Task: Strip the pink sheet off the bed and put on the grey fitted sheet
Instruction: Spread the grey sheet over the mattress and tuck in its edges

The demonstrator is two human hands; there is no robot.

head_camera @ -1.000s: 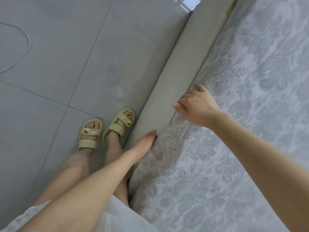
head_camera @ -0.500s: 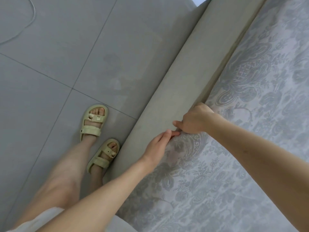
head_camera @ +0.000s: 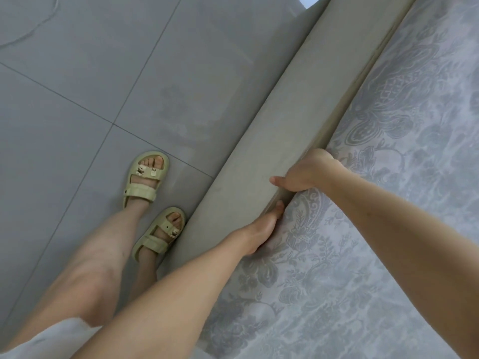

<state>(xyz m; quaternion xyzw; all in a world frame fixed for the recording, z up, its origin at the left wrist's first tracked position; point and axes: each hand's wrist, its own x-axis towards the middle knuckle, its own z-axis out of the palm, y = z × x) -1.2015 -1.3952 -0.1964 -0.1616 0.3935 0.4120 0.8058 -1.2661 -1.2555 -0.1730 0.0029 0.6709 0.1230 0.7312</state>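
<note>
Grey fitted sheet [head_camera: 311,281], floral-printed, edge at left hand [head_camera: 261,229], right hand [head_camera: 308,172].

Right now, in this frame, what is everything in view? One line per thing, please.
grey fitted sheet: 1, grey floral pattern, covering the bed at right
bed frame: 1, beige, running diagonally between floor and sheet
floor: 1, grey tiles, left
cable: 1, white, on the floor, top left
sandals: 2, pale yellow-green, on the person's feet beside the frame
garment: 1, white, bottom left, over the legs
left hand: 1, straight fingers pressing the sheet's edge at the frame
right hand: 1, fingers hidden in the gap between sheet and frame, thumb out
</note>
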